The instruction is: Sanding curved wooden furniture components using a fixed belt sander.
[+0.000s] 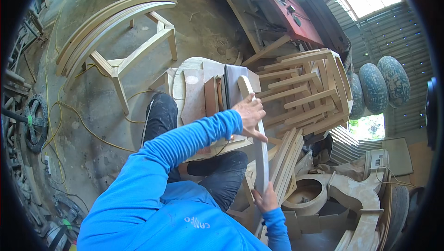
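A long pale wooden strip [262,163] with a rounded far end runs away from me, slightly curved. My left hand [250,116] is wrapped over its upper middle part, thumb along the right side. Lower down, my right hand [266,199] grips the near end, with some fingers hidden. The strip's far end lies against or just over a grey belt [235,82] that looks like a belt sander's; contact is hard to tell. Wooden boards [211,94] stand beside the belt on a round-ended wooden bench [182,61] between my knees.
A wooden frame with a curved rail [118,13] stands at far left, a yellow cord [88,128] lying near it. Stacked slatted wooden frames [305,91] are on the right, before several tyres [372,84]. A pale blower-like housing [356,193] sits at lower right; a red-topped table [286,6] is beyond.
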`<state>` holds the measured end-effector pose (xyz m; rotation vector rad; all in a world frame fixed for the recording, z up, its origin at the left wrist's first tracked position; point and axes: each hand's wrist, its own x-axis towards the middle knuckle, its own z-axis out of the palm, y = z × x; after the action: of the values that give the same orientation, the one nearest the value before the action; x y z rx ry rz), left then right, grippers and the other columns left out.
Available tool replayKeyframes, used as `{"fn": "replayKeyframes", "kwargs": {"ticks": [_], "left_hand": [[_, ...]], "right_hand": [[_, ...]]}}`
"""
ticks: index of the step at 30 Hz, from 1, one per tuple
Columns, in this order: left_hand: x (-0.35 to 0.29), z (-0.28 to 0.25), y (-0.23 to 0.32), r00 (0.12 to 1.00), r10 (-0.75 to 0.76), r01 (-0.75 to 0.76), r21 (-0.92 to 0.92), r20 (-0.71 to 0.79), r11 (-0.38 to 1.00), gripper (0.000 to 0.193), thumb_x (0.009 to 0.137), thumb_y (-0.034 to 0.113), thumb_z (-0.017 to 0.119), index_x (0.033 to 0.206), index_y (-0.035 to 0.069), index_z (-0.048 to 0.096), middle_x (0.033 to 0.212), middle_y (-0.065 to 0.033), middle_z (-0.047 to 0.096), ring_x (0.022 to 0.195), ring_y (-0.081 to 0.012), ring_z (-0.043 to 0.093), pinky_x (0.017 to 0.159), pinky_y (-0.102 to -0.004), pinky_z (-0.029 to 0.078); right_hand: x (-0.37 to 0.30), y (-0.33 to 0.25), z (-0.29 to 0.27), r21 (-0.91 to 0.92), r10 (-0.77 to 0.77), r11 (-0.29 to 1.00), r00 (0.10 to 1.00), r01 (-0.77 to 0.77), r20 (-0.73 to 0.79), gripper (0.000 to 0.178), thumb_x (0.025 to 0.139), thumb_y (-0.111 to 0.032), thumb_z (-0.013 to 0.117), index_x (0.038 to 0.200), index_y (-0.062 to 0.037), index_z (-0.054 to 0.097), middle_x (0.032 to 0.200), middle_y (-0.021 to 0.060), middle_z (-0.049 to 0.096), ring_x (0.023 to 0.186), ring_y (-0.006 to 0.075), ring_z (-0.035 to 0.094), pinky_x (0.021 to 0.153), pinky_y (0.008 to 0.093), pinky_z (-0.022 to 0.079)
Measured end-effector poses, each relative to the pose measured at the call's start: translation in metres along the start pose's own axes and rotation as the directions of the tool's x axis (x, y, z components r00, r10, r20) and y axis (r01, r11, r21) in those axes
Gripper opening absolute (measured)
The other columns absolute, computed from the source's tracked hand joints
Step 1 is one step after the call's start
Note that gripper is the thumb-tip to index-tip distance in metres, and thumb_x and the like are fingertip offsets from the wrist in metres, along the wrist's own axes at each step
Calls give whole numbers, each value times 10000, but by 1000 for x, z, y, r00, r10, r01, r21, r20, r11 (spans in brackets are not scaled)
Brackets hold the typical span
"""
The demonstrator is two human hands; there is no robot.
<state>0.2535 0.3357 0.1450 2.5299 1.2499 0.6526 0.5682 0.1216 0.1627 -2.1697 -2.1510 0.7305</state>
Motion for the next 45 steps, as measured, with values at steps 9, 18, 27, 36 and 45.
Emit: {"fn": "replayKeyframes", "kwargs": {"ticks": [9, 18, 27, 36, 45], "left_hand": [[14, -31, 91, 934, 273, -232, -190, 232, 954, 528, 764, 552, 769, 994, 79, 719, 887, -86, 733, 981, -318, 714, 1101, -500, 402], [14, 15, 93, 591, 174, -202, 64, -788, 977, 188, 838, 205, 729, 1007, 175, 653, 788, 22, 618, 838, -186, 609, 988, -403, 453], [7, 8, 112, 634, 89, -320, -156, -768, 934, 409, 684, 273, 860, 987, 146, 617, 870, -19, 628, 933, -243, 657, 870, -436, 535], [41, 7, 79, 674, -139, -227, -382, -726, 896, 327, 679, 306, 853, 834, 120, 633, 744, -73, 654, 721, -287, 702, 656, -430, 561], [67, -12, 15, 563, -227, -157, -372, -795, 915, 347, 650, 289, 870, 860, 132, 643, 775, -81, 696, 718, -293, 719, 658, -409, 576]], "right_hand": [[-69, -21, -174, -781, -544, 618, 766, 90, -342, 381, 845, -255, 819, 1140, -79, 654, 937, 170, 724, 912, 361, 702, 808, 466, 541], [-49, 2, -183, 683, 540, 175, 511, 709, -669, 914, 920, -555, 724, 1542, -38, 298, 1536, 253, 418, 1464, 398, 355, 1235, 631, 175], [-10, -78, -193, 601, -85, -205, 598, 772, -797, 218, 1059, -215, 585, 887, -146, 470, 737, -43, 362, 689, 103, 385, 805, 350, 430], [73, -178, -266, 700, -593, -90, 527, 708, -609, 162, 1079, -286, 524, 1093, -131, 475, 755, -26, 395, 660, 94, 382, 691, 306, 360], [136, -243, -288, 738, -619, -30, 567, 674, -544, 116, 1047, -227, 548, 1028, -140, 473, 756, -23, 387, 685, 105, 381, 712, 324, 370]]}}
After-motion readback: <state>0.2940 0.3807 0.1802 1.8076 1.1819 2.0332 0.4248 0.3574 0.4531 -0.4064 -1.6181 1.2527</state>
